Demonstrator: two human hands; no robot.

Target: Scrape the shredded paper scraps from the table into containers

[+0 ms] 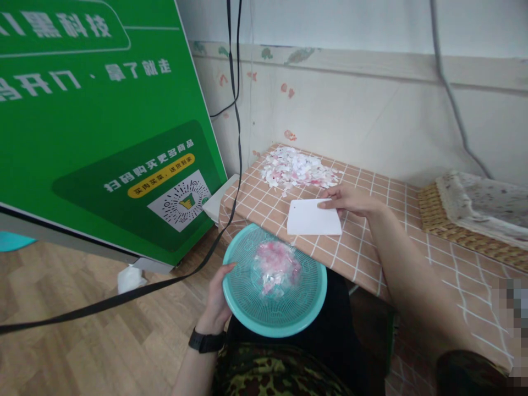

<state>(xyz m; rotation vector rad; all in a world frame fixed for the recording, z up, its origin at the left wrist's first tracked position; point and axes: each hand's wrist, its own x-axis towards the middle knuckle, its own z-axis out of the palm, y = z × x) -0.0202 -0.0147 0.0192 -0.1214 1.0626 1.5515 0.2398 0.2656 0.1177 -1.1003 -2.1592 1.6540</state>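
Note:
My left hand (220, 294) grips the left rim of a round turquoise plastic colander (313, 308), held over my lap just below the table edge. Inside the colander lies a small heap of pink and clear scraps (276, 269). On the table, my right hand (344, 201) pinches the upper right edge of a flat white scraper (313, 217) with a small hole in one corner. The scraper's lower edge is close to the table's front edge. Behind it sits a pile of white and pink paper-like bits (297, 168).
A brown checked cloth (371, 247) covers the table. A wicker basket (437, 214) with a patterned liner stands at the right. A green cabinet (103, 126) rises at the left, and a black strap (237, 165) hangs in front. White crumpled paper (130, 279) lies on the floor.

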